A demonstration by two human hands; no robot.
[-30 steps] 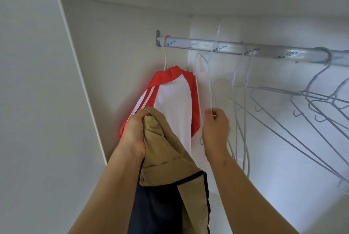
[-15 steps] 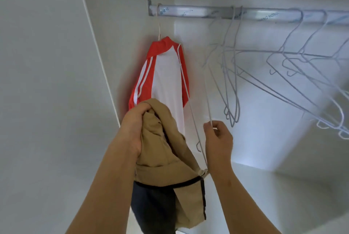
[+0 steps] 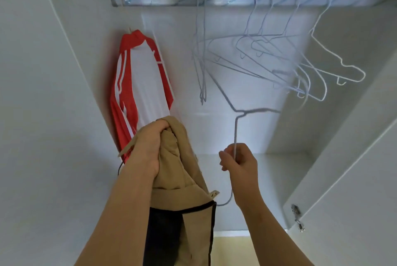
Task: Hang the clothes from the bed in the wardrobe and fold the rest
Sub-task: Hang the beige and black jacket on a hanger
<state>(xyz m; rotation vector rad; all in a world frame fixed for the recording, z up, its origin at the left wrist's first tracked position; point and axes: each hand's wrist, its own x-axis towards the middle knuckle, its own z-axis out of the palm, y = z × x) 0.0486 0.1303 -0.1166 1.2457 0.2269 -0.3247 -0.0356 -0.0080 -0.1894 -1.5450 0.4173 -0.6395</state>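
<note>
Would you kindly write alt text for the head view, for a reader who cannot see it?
Inside a white wardrobe, the left hand grips a bunched tan garment while the right hand holds a white wire hanger off the rail. A red-and-white shirt and empty hangers hang there.

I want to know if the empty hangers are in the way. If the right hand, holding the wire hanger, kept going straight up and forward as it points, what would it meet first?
Probably the hanging empty hangers: the held wire hanger leads the right hand and would likely snag them before the rail. Depth is unclear.
</note>
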